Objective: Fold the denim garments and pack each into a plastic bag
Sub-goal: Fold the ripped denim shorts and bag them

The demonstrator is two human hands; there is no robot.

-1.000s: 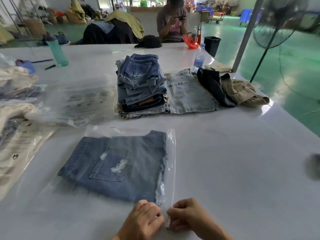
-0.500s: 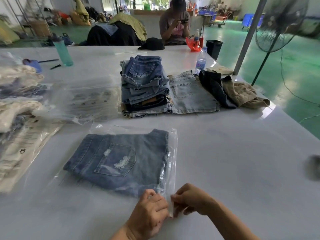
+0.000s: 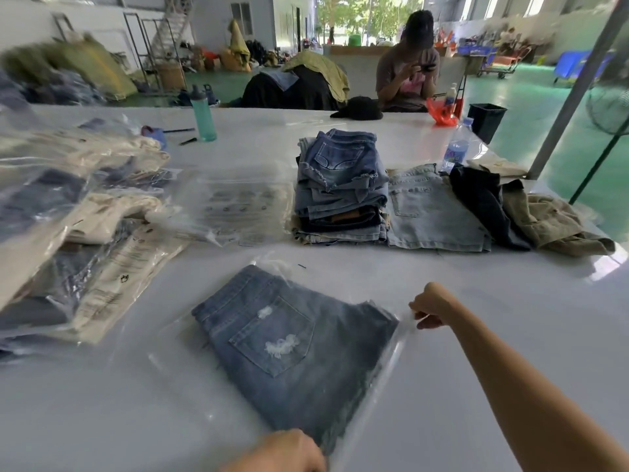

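Slid right hand (image 3: 429, 310) along bag flap (image 3: 391, 362), both hands pinching it, left hand (image 3: 286, 453) anchoring; uneven pull risks crooked seal over denim shorts (image 3: 289, 345)

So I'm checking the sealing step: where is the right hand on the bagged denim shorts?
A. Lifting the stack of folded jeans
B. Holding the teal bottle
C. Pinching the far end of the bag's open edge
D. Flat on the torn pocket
C: the right hand pinches the plastic bag at the far end of its open edge, beside the denim shorts, while the left hand holds the near end.
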